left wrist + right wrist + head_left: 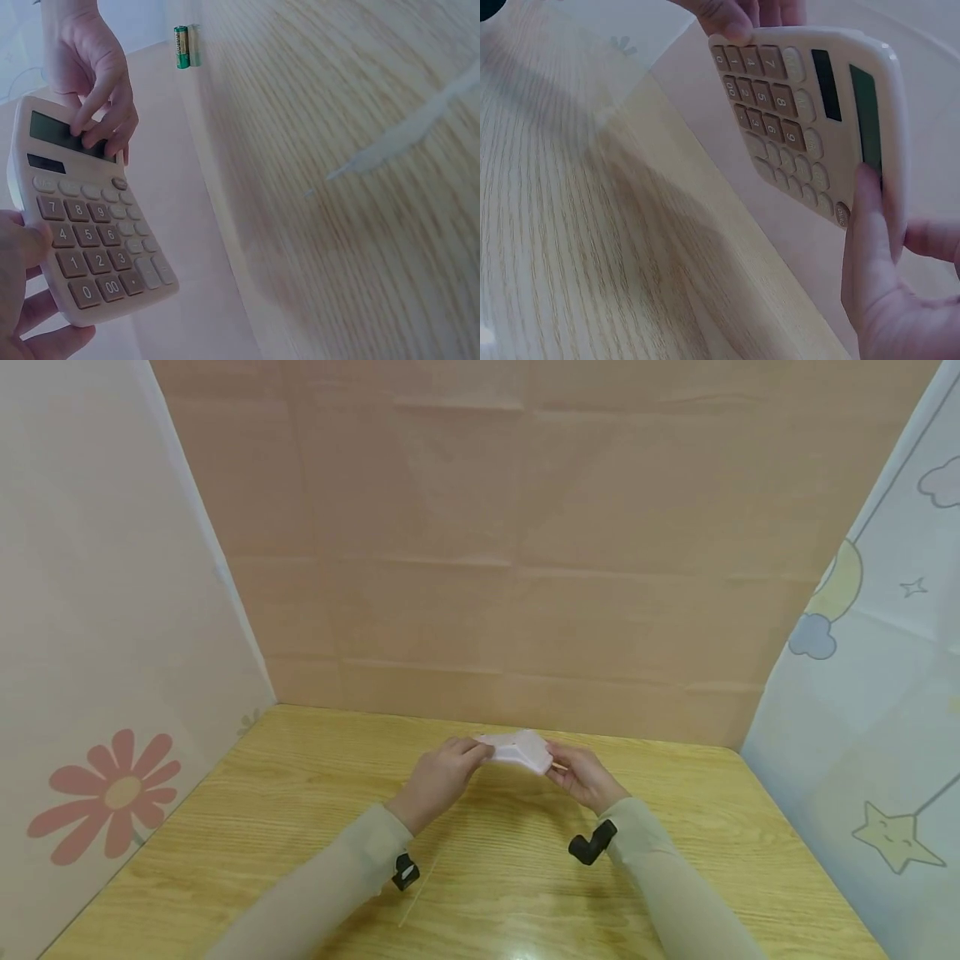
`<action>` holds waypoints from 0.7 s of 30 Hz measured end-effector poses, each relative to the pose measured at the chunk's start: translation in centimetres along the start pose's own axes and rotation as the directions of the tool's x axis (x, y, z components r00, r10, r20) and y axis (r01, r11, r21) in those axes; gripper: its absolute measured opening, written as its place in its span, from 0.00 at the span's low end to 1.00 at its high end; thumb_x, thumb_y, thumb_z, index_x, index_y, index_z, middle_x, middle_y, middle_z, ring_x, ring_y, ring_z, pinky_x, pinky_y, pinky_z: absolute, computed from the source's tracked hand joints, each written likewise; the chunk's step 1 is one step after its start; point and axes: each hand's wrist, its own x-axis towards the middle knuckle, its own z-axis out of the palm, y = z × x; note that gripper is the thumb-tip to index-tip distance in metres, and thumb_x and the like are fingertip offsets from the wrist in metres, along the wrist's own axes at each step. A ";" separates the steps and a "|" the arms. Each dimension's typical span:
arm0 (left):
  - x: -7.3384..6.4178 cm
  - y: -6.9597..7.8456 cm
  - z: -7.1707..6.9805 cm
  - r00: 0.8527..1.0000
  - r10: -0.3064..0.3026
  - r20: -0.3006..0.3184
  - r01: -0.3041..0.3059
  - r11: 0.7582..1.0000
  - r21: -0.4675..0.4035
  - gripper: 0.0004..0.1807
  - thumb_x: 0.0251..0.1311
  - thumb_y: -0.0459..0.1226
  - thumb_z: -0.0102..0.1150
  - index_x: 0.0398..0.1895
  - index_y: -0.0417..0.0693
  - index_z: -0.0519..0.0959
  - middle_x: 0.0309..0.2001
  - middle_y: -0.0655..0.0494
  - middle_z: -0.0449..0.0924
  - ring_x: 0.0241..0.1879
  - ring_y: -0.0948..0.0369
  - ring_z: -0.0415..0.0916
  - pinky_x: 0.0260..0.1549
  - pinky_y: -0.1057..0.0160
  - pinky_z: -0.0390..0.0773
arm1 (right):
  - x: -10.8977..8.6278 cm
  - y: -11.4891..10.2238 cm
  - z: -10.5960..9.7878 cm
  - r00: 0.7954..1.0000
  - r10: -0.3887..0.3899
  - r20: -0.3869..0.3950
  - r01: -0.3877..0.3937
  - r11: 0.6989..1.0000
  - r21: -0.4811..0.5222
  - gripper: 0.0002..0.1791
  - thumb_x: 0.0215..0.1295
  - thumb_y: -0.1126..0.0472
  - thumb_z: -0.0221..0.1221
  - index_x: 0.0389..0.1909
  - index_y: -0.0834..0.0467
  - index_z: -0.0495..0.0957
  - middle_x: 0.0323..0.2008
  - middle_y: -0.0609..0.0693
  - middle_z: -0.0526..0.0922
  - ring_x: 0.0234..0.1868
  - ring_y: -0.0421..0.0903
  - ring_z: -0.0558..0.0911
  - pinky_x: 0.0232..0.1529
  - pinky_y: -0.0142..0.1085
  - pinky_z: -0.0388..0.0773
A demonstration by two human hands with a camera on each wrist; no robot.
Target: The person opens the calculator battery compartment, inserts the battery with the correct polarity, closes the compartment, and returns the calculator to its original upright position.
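A pale pink calculator (527, 752) is held in the air above the table by both hands. Brown number keys and a dark display show on its face in the left wrist view, where the left hand (26, 289) grips the edge beside the number keys, its thumb on the front. At the display end, the right hand (900, 300) pinches the casing, fingers over the display and thumb behind it. From the head, the left hand (442, 777) and right hand (588, 777) hold opposite ends of the tilted calculator, whose keys are turned away.
In the left wrist view a green battery (181, 47) lies on the wooden table, a lighter shape beside it. A tan backdrop (480, 543) rises behind the table (480, 877); printed sheets (870, 710) stand at both sides.
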 end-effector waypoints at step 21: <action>1.4 -2.1 0.8 0.480 -0.564 0.672 0.739 -0.152 -0.656 0.21 0.74 0.34 0.43 0.61 0.24 0.66 0.53 0.33 0.74 0.43 0.56 0.79 0.48 0.56 0.80 | -0.4 -0.1 -0.6 0.999 -0.012 0.045 0.010 0.998 0.055 0.30 0.76 0.70 0.40 0.74 0.68 0.41 0.40 0.44 0.80 0.39 0.39 0.82 0.41 0.27 0.80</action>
